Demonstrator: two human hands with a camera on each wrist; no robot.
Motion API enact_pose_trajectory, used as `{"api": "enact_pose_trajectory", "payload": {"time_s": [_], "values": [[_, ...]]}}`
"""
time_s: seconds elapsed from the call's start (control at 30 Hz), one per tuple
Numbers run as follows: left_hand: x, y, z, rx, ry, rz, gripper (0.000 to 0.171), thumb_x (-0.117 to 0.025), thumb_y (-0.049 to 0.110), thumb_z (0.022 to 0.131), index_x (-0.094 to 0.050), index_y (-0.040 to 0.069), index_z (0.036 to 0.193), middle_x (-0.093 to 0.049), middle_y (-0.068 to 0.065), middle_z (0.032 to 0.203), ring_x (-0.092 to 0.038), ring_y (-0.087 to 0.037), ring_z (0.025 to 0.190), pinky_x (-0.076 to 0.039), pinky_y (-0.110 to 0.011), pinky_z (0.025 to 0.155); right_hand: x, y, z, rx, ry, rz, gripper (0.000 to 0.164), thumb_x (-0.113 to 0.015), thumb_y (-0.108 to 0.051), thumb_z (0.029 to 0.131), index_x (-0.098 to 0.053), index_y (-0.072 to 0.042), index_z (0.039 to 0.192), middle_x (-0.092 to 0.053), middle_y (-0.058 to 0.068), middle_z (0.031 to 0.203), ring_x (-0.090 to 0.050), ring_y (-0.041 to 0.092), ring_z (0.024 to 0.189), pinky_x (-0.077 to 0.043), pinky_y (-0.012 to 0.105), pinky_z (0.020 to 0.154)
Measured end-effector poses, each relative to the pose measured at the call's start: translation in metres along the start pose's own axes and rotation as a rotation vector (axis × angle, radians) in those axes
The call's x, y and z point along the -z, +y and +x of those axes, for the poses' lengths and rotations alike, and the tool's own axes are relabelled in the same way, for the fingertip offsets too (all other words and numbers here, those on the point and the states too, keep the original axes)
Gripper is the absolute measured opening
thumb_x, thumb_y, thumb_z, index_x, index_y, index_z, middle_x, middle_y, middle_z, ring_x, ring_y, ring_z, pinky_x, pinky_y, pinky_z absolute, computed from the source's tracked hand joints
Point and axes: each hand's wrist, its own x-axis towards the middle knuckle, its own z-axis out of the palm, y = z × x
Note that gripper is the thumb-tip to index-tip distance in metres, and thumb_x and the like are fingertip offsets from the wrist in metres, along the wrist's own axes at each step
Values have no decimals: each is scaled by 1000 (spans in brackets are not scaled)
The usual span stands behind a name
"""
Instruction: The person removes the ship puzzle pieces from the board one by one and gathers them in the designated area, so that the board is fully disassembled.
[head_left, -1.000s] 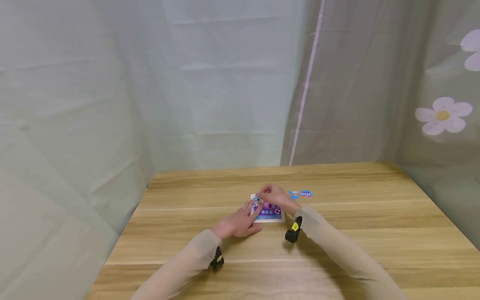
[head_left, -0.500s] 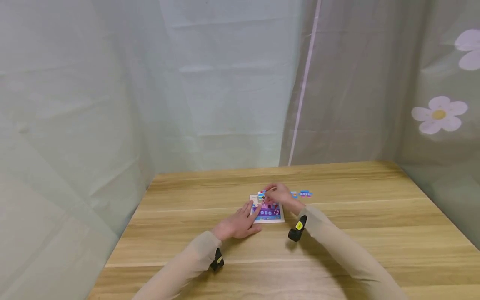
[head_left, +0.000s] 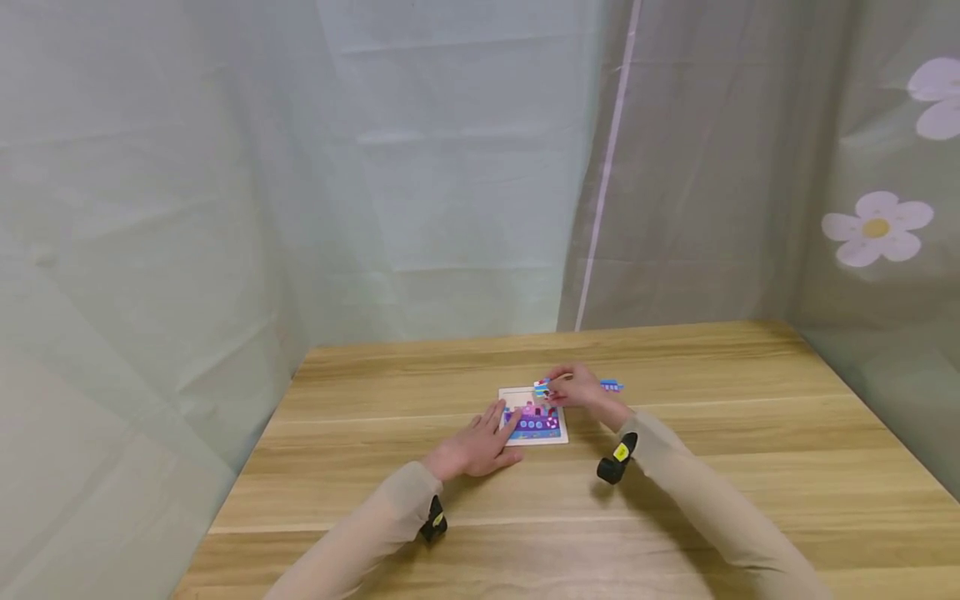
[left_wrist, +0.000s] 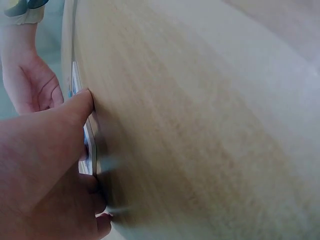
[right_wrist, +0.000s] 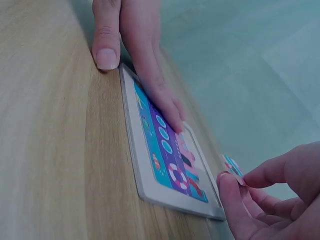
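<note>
A jigsaw puzzle board (head_left: pixel 551 442) with a pale frame lies on the wooden table. Its lower part shows a purple ship with round portholes over blue sea; the upper part shows bare backing. My left hand (head_left: pixel 476 446) rests on the board's left side with its fingers extended, the thumb on the table beside it in the right wrist view. Above the board's upper right corner, my right hand (head_left: pixel 581 388) pinches a puzzle piece (right_wrist: pixel 232 164) between thumb and fingers. In the head view this piece (head_left: pixel 540 390) shows blue, white and yellow.
Another blue and purple puzzle piece (head_left: pixel 611 385) lies on the table right of the board, partly behind my right hand. Grey curtains (head_left: pixel 450 208) hang behind the table's back edge and along both sides.
My right hand has moved right with the pinched puzzle piece, from the board's upper left to its upper right corner, baring the backing. My left hand has stayed put.
</note>
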Motion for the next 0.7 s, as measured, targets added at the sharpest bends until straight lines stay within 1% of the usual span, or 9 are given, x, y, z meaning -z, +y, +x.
{"api": "enact_pose_trajectory", "payload": {"time_s": [0.2, 0.33, 0.53, 0.7], "values": [[0, 2, -2, 0, 2, 3, 74, -36, 54, 100, -13, 13, 157, -6, -22, 162, -9, -33, 151, -22, -47, 120, 6, 2, -5, -6, -4, -12, 26, -51, -3, 96, -55, 10, 119, -60, 9, 85, -60, 11, 64, -58, 24, 63], [-1, 3, -3, -5, 1, -1, 73, -36, 53, 101, -12, 13, 157, -6, -22, 161, -9, -34, 151, -22, -47, 120, 10, 9, -4, -5, 0, 13, 28, -50, -2, 96, -53, 12, 120, -60, 9, 84, -60, 10, 62, -58, 25, 62], [1, 3, -4, -10, 9, -4, 73, -36, 52, 101, -12, 12, 157, -6, -23, 161, -8, -34, 150, -22, -47, 120, 19, 13, -3, -4, 18, 59, 29, -48, -2, 97, -51, 12, 122, -61, 5, 81, -60, 7, 63, -57, 22, 61], [0, 2, -4, -17, 18, 1, 73, -35, 52, 101, -11, 11, 157, -5, -23, 161, -8, -34, 151, -22, -47, 120, 30, 13, -4, 14, 13, 44, 29, -46, -3, 97, -51, 12, 121, -62, 2, 77, -59, 6, 65, -55, 20, 61]]}}
